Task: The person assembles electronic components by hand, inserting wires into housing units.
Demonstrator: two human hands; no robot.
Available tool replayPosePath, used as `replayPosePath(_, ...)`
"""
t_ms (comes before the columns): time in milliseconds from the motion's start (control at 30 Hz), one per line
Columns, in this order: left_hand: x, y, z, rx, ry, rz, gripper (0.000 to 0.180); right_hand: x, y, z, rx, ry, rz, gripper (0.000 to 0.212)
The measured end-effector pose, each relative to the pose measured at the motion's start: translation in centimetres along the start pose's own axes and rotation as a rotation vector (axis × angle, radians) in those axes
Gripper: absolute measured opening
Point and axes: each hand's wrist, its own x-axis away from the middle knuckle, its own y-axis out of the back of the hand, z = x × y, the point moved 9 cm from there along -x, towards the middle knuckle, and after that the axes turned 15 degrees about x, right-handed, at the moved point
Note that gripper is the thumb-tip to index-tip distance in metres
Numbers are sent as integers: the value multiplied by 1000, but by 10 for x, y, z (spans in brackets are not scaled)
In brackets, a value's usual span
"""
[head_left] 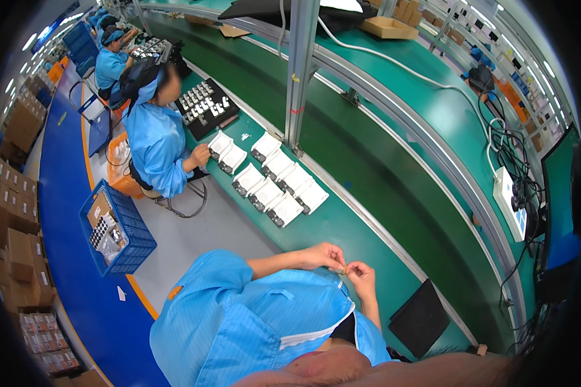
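Note:
Above the green bench edge, my left hand [324, 256] and my right hand [362, 278] meet in front of my blue smock. The fingertips of both pinch a small yellowish piece [345, 269], too small to make out its kind. Beyond my hands, several white housings with dark round ends stand in two rows on the green bench [255, 222]. The nearest white housing [284, 209] is apart from my left hand. A flat black pad [421, 318] lies on the bench to the right of my right hand.
A co-worker in blue [158, 142] sits at the far left, one hand by the white housings. Past them lies a black tray [206, 106] of small white parts. A blue crate [132, 240] stands on the floor. A metal post [298, 84] rises behind the bench; a power strip [511, 203] is at right.

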Motion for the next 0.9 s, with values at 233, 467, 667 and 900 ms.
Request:
replayPosePath(233, 0, 26, -19, -234, -231, -227, 7, -6, -1, 22, 213, 8, -26, 8)
replayPosePath(467, 14, -4, -56, -679, -485, -422, 12, -6, -7, 55, 463, 244, -224, 9)
replayPosePath(667, 15, 1, -55, -513, -444, -463, 11, -6, -3, 11, -33, -9, -299, 8)
replayPosePath(900, 17, -4, -57, -576, -455, -438, 9, -16, -5, 1, -169, -80, -116, 9)
